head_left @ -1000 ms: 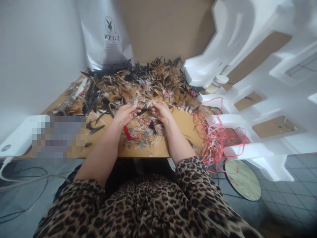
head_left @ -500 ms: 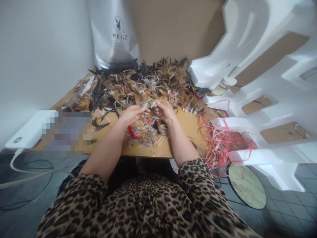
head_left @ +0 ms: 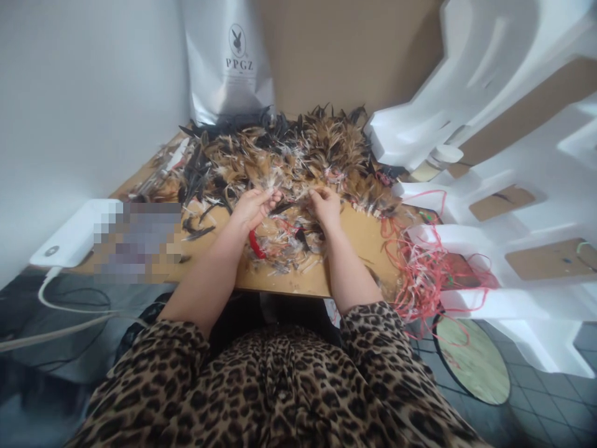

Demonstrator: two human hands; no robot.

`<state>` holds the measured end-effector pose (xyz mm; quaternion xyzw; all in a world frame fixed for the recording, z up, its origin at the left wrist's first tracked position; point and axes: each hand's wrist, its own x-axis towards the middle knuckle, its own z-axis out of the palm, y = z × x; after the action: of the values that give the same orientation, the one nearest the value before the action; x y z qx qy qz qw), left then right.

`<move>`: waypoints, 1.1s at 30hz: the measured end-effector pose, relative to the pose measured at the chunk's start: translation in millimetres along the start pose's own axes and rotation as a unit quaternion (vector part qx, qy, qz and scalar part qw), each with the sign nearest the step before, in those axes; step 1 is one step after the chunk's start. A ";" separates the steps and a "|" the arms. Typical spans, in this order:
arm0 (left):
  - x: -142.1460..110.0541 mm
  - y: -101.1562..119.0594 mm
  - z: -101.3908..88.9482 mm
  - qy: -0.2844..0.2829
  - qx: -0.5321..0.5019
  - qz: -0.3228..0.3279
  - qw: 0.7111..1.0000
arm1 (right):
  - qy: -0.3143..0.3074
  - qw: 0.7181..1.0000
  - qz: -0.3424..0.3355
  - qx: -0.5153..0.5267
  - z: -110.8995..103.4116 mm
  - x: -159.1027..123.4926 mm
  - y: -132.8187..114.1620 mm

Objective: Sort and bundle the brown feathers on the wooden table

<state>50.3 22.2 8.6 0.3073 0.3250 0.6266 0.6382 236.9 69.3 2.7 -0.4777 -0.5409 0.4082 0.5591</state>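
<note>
My left hand (head_left: 257, 206) is closed in a pinch on a small bunch of brown feathers (head_left: 263, 177), their pale fluffy ends at my fingertips. To its right, my right hand (head_left: 327, 206) has thumb and fingers pressed together at the near edge of the feather pile (head_left: 326, 143). What it grips, if anything, is too small to make out. Below and between my hands lie pale feather scraps (head_left: 284, 252) and a curved red piece (head_left: 256, 244), close to my left wrist.
Tangled pink-red string (head_left: 422, 267) hangs over the table's right side by white foam packaging (head_left: 466, 239). A lidded jar (head_left: 438, 163) stands there. A silver bag (head_left: 228, 81) is behind the pile. At left are a white corded device (head_left: 69, 239) and a blurred-out patch.
My hands have moved apart, the right one shifting right toward the pile's edge. My left hand still pinches feathers. The whole view has shifted slightly.
</note>
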 end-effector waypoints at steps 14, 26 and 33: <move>-4.3 -11.0 7.5 -0.024 0.101 -0.006 0.995 | -0.144 0.978 0.066 0.134 30.5 -36.9 -24.3; -3.6 -19.1 11.3 -0.046 0.139 -0.025 0.989 | -0.170 0.949 0.174 0.200 27.9 -28.3 -4.9; -4.9 -17.3 11.4 -0.065 0.112 -0.026 0.991 | -0.145 0.957 0.157 0.198 26.6 -30.5 -15.3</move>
<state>69.8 17.1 1.7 0.4085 0.3592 0.5482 0.6353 207.0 38.8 10.0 -0.3723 -0.4422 0.6547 0.4871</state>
